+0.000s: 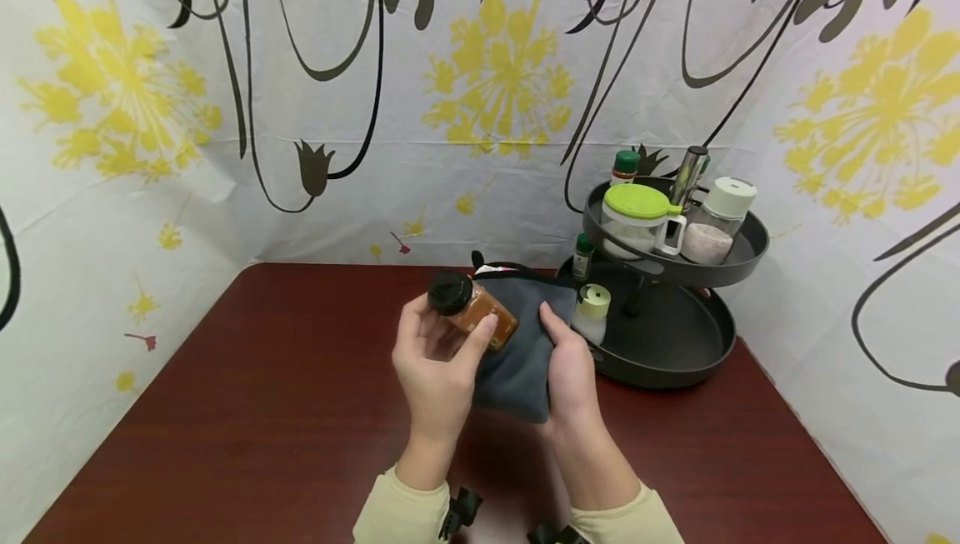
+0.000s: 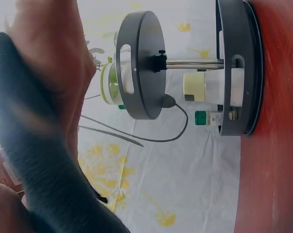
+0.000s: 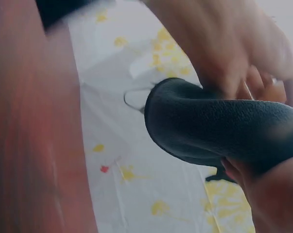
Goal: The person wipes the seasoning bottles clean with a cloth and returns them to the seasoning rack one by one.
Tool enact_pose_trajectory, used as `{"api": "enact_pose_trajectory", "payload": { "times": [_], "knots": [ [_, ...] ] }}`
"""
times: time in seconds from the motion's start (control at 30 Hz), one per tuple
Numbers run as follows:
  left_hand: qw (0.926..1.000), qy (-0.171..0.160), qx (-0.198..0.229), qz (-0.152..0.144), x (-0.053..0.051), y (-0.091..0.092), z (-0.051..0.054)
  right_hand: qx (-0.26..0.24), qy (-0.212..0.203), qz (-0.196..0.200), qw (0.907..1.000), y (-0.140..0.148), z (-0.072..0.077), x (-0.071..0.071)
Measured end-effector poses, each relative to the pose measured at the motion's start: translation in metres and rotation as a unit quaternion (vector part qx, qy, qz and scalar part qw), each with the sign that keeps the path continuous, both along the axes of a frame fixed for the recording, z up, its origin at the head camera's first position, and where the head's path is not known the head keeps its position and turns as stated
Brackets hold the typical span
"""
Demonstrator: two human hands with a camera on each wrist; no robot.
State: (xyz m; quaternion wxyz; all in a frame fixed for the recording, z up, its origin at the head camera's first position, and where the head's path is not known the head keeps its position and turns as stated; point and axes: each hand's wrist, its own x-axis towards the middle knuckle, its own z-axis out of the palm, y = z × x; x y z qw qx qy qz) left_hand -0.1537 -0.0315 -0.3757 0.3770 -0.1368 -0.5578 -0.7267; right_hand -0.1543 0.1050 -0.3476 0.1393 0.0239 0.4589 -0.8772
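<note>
My left hand [image 1: 438, 369] grips a small spice jar [image 1: 487, 315] with a black cap and orange-brown contents, tilted with its cap toward the upper left. My right hand [image 1: 573, 373] holds a dark grey-blue cloth pouch [image 1: 517, 377] just behind the jar, thumb on its front and the other fingers hidden behind it. Something white shows at the pouch's upper edge, near a black cord. In the right wrist view the soft pouch [image 3: 209, 128] bulges between the hands. Part of the pouch [image 2: 44, 145] also fills the left side of the left wrist view.
A two-tier dark round rack [image 1: 663, 373] stands at the back right of the red-brown table [image 1: 262, 411]. Its upper tier bears a green-lidded jar [image 1: 637, 219] and a white-capped shaker [image 1: 712, 223]; below stands a yellow-capped shaker [image 1: 591, 315]. Patterned cloth [image 1: 337, 227] encloses the table.
</note>
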Motion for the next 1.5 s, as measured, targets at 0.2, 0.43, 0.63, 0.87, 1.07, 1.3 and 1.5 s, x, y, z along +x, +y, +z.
{"api": "enact_pose_trajectory", "payload": {
  "times": [0.2,0.43,0.63,0.87,1.07,1.3,1.5],
  "knots": [
    [0.9993,0.020,0.004,0.030,-0.005,-0.008,0.004,0.035,-0.004,0.027,0.9990,0.005,0.002,0.009],
    [0.9999,0.002,0.007,0.008,-0.001,-0.006,-0.003,0.010,-0.013,-0.013,0.9998,0.008,0.003,0.002],
    [0.9997,0.013,-0.007,0.019,-0.003,-0.004,-0.003,0.019,0.000,0.011,0.9997,-0.002,-0.008,0.006],
    [0.9988,0.015,-0.017,0.044,-0.006,-0.015,-0.003,0.085,0.013,0.017,0.9961,0.013,0.000,0.014],
    [0.9975,0.004,-0.049,0.050,-0.005,-0.033,-0.011,0.112,0.051,-0.006,0.9924,0.035,0.010,0.011],
    [0.9942,-0.029,-0.097,0.036,-0.007,-0.053,-0.021,0.161,0.088,-0.032,0.9825,0.067,0.011,0.011],
    [0.9925,-0.049,-0.110,0.020,-0.010,-0.052,-0.020,0.186,0.083,-0.025,0.9787,0.096,0.000,0.012]
  ]
}}
